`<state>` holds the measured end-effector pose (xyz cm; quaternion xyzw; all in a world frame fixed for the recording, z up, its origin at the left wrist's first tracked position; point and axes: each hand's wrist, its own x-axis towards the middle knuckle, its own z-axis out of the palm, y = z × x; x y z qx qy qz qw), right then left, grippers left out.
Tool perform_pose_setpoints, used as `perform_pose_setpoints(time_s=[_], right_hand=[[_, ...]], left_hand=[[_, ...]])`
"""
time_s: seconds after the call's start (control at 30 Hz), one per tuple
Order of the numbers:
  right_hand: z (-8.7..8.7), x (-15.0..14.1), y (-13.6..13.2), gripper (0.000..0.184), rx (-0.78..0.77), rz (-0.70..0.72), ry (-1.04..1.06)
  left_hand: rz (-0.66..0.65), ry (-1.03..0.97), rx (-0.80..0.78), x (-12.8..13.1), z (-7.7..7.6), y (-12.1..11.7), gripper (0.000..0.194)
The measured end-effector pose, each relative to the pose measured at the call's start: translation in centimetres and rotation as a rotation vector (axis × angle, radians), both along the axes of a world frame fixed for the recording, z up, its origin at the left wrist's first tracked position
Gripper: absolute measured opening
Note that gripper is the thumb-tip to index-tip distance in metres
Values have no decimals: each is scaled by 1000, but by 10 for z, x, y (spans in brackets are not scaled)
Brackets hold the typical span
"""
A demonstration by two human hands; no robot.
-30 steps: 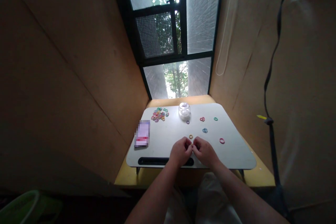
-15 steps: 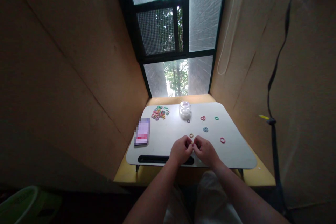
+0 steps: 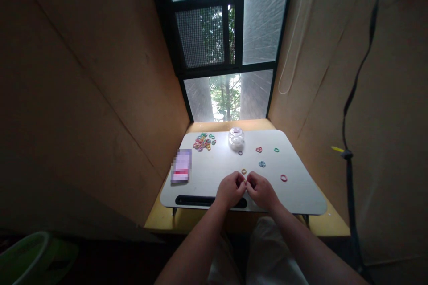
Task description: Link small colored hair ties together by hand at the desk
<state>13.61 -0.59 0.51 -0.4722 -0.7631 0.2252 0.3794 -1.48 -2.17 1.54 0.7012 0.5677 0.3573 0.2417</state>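
Note:
My left hand (image 3: 230, 190) and my right hand (image 3: 261, 191) meet over the near middle of a small white lap table (image 3: 301, 196). Both are pinched together on something tiny between the fingertips; it may be a small ring, but it is too small to name. Just beyond the fingers lies an orange ring (image 3: 244, 172). Farther out lie a blue ring (image 3: 261, 164), a pink ring (image 3: 283, 178), a red ring (image 3: 258, 149) and a green ring (image 3: 276, 149). A heap of coloured rings (image 3: 203, 141) sits at the far left corner.
A clear round container (image 3: 236, 138) stands at the far middle of the table. A blurred card or packet (image 3: 181, 166) lies at the left edge. Wooden walls close both sides, a window lies behind, a black cable (image 3: 347, 107) hangs at right, a green tub (image 3: 23, 258) sits bottom left.
The view has drifted slightly; my hands stay pinched together in the same place over the table. Nothing on the table has moved.

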Motion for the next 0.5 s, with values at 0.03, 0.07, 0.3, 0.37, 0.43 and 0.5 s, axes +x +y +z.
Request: perform_pose_setpoints(time_s=[0.03, 0.07, 0.3, 0.37, 0.43, 0.5], right_hand=[[0, 0, 0, 12, 0, 2, -1], [-1, 0, 0, 12, 1, 3, -4], [-3, 0, 2, 11, 15, -9, -21], [-3, 0, 1, 11, 14, -13, -20], [-2, 0, 1, 11, 13, -17, -20], [-2, 1, 0, 11, 12, -15, -20]], left_hand=[[1, 3, 1, 0, 0, 0, 5], [4, 7, 2, 0, 0, 0, 5], [5, 6, 8, 0, -1, 1, 6], [4, 0, 3, 0, -1, 1, 6], [7, -2, -1, 0, -1, 1, 6], [13, -3, 0, 1, -1, 1, 7]])
